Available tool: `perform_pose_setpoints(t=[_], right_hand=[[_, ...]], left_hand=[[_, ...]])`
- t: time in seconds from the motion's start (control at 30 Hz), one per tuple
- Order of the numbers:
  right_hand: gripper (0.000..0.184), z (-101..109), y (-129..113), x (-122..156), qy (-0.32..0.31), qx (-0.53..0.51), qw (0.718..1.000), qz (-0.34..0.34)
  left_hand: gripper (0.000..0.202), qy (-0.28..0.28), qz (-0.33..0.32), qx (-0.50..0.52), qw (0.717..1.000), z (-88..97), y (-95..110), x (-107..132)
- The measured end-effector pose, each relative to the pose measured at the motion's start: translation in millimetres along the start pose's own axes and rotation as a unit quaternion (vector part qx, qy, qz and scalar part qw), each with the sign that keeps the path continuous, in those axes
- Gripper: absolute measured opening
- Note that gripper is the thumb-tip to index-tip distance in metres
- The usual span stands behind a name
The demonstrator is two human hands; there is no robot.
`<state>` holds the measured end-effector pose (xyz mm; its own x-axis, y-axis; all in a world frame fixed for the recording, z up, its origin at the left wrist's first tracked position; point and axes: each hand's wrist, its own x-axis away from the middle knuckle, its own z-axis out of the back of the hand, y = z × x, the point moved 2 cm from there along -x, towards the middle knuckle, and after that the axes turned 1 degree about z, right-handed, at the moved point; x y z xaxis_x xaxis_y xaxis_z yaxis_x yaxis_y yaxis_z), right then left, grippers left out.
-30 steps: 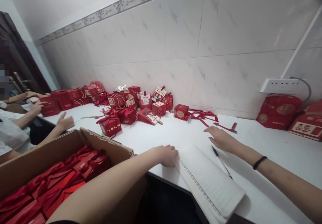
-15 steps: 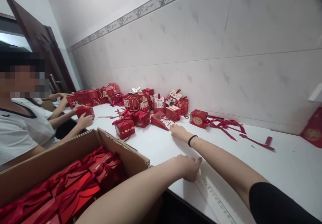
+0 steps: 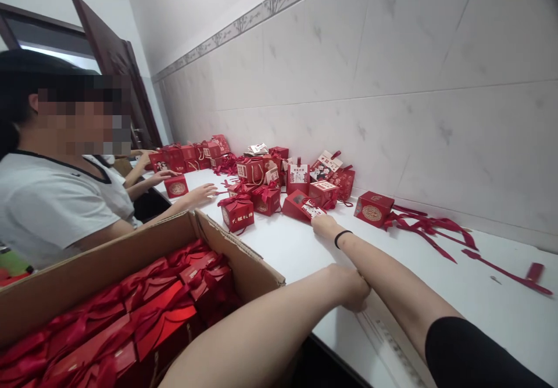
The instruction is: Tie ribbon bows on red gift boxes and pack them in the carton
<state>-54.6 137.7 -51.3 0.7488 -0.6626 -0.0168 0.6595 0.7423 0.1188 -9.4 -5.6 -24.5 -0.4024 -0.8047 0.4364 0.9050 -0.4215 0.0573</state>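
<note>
My right hand [image 3: 326, 226], with a black band on the wrist, reaches to a red gift box [image 3: 297, 206] that lies tilted on the white table [image 3: 288, 241]. Its fingers are closed at the box's near corner, by the white printed card. Nearer to me my left hand [image 3: 354, 290] is curled closed over the table, below my right forearm. What its fingers hold, if anything, is hidden. A long white strip with printed marks [image 3: 394, 344] runs from beside it toward the front edge.
An open cardboard carton [image 3: 239, 247] full of red ribboned boxes stands at left. Finished-looking red boxes [image 3: 238, 212] cluster along the wall. One box [image 3: 374, 209] and loose red ribbons [image 3: 429, 225] lie at right. A co-worker in a white shirt [image 3: 65, 202] sits at left.
The view has swung left, so things sit farther right. My right hand stays at the tilted box. The co-worker's red box now rests on the table, one of their hands away from it.
</note>
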Motion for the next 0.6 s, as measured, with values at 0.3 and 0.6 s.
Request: perform_pose_setpoints(t=[0.3,0.6], right_hand=[[0.023,68.8,58.7,69.3,0.126,-0.011,0.990,-0.063],[0.018,120.8,97.0,217.9,0.455,-0.228,0.860,0.039]], left_hand=[[0.050,0.106,-0.028,0.043,0.993,0.6,-6.3,0.0],[0.040,0.101,0.015,0.165,0.981,-2.4,-20.9,3.2]])
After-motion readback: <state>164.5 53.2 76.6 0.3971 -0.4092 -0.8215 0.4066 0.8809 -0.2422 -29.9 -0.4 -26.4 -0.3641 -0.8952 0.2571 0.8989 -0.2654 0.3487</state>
